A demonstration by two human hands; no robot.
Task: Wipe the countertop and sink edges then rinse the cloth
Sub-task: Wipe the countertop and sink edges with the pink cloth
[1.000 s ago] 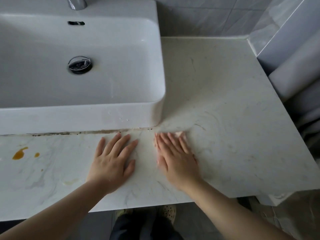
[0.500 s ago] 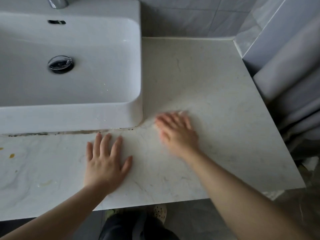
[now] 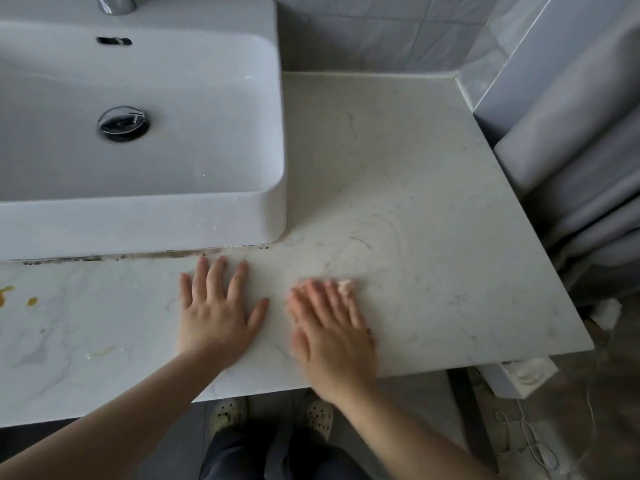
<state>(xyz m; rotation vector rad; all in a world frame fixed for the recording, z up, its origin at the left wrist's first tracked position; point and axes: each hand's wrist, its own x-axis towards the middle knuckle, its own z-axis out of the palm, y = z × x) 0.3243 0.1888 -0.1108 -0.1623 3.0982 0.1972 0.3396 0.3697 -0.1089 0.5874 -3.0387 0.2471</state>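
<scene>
My right hand lies flat, fingers straight, pressing a small pale pinkish cloth onto the cream veined stone tabletop. Only the cloth's edge shows, at one o'clock of my fingertips. My left hand lies flat and empty at nine o'clock. I judge the cloth soft, light and limp; pinch any edge.

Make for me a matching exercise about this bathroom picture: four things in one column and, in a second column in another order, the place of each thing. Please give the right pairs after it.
Column A
1. left hand
2. cloth
3. orange stains
4. drain plug

Column B
a. in the bottom of the sink
b. at the far left of the countertop
c. peeping out from under the fingertips of the right hand
d. spread flat on the countertop, just in front of the sink

Pairs: 1-d, 2-c, 3-b, 4-a
</scene>
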